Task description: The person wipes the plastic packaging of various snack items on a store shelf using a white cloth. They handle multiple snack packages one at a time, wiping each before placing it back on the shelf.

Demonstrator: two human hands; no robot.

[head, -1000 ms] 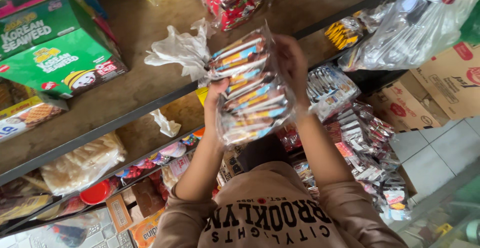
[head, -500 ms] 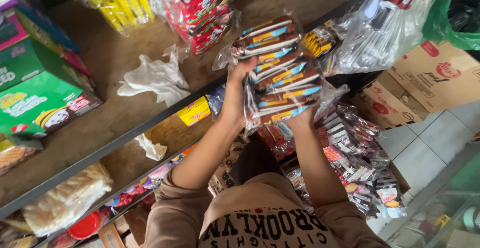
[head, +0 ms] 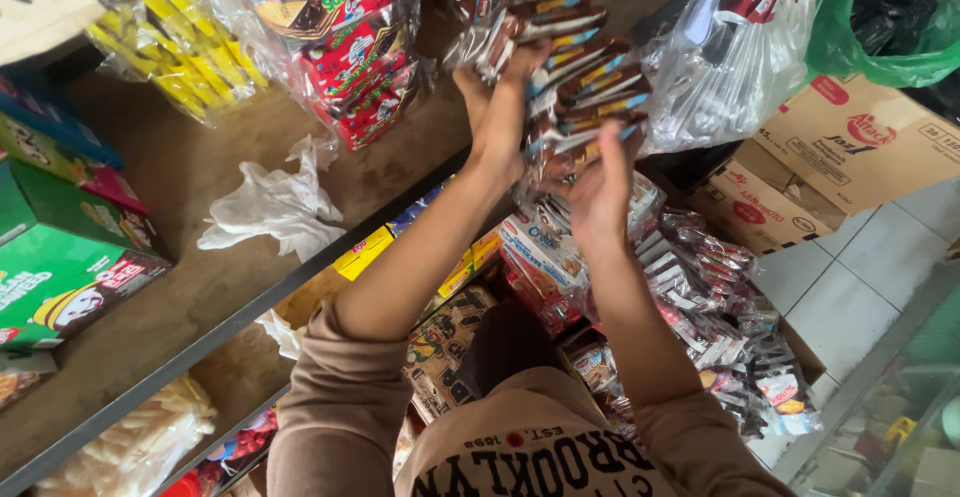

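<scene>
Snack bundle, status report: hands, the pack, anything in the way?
Left hand and right hand grip snack bundle over shelf. Red packs close beside.

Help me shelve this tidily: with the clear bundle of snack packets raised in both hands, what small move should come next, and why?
Probably ease the bundle of snack packets forward and lower it onto the bare patch of the wooden shelf beside the red packets. The left hand grips its far end and the right hand props the near end, so it hangs over the shelf edge unsupported.
</scene>
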